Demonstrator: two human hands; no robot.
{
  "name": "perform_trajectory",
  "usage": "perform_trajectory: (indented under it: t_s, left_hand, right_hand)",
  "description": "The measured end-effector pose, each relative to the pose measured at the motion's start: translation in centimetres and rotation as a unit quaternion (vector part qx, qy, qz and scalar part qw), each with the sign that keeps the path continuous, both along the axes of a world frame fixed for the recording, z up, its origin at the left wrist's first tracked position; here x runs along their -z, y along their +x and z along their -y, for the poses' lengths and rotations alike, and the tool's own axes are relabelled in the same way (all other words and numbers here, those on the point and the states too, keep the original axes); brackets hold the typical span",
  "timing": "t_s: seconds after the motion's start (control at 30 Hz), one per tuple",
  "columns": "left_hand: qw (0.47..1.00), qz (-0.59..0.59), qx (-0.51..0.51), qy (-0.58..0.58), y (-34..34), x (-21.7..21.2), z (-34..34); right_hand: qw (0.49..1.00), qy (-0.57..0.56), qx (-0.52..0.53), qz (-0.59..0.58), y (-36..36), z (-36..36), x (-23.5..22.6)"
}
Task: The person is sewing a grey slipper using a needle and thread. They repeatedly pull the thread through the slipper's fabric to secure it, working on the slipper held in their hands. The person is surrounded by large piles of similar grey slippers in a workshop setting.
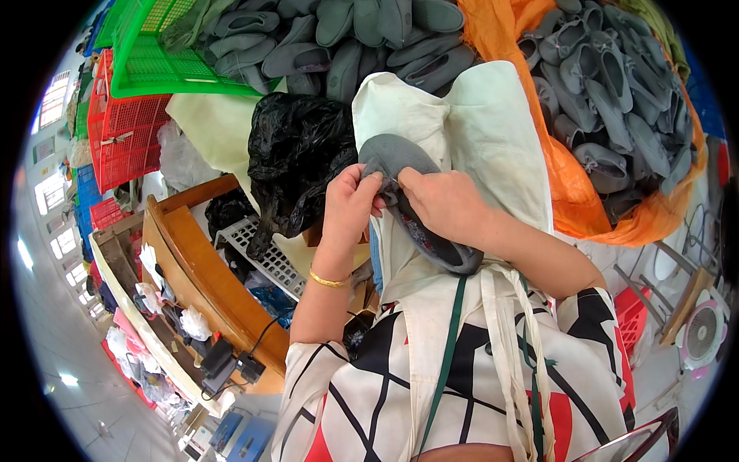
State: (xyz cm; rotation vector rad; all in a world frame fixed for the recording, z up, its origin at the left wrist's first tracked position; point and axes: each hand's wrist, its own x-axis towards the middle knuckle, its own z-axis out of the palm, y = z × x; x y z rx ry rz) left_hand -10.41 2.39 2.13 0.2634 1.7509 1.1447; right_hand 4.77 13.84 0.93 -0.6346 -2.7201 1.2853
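Grey slipper [419, 208] held over cream cloth [493, 131], near centre. Left hand [350, 208] pinched on its far rim, right hand [443, 202] clamped beside, fingers together, probably steadying the edge for close work. More grey slippers [608, 92] heaped far right.

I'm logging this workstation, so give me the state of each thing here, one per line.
Grey shoe: held in both hands, over the lap.
Left hand: gripping the shoe's edge.
Right hand: pinching the shoe's edge.
Green crate: tilted, holding grey shoes.
Orange sack: open, full of grey shoes.
Black bag: crumpled.
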Motion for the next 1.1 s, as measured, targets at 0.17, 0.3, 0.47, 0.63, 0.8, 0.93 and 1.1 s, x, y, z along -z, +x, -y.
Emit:
perform_trajectory:
  t_s: [0.17, 0.3, 0.47, 0.63, 0.8, 0.93, 1.1]
  left_hand:
    - [0.999, 0.033, -0.001, 0.018, -0.1, -0.2, -0.2]
    - [0.999, 0.046, -0.006, 0.013, 0.1, -0.3, -0.4]
    - [0.998, 0.059, -0.011, 0.020, 0.2, -0.3, -0.3]
    - [0.998, 0.059, 0.004, 0.019, -0.1, -0.3, -0.3]
    - [0.995, 0.099, 0.011, 0.010, -0.8, -0.4, -0.3]
    - [0.986, 0.162, 0.012, 0.024, -1.5, 0.3, -0.1]
    - [0.972, 0.229, 0.004, 0.049, -2.0, 1.1, 0.5]
  right_hand:
    - [1.000, 0.006, -0.023, 0.019, -0.2, -0.4, -0.7]
    - [1.000, 0.008, -0.019, -0.009, -0.4, -0.3, 0.2]
    - [0.999, 0.019, -0.025, -0.038, 0.1, -0.6, 0.4]
    - [0.998, 0.035, -0.049, -0.019, 0.0, -1.3, -0.2]
    - [0.998, 0.031, -0.042, -0.039, -0.1, -0.9, 0.0]
    - [0.996, 0.044, -0.029, -0.066, 0.0, -0.1, 0.9]
    - [0.992, 0.089, -0.017, -0.082, -0.1, 0.8, 1.1]
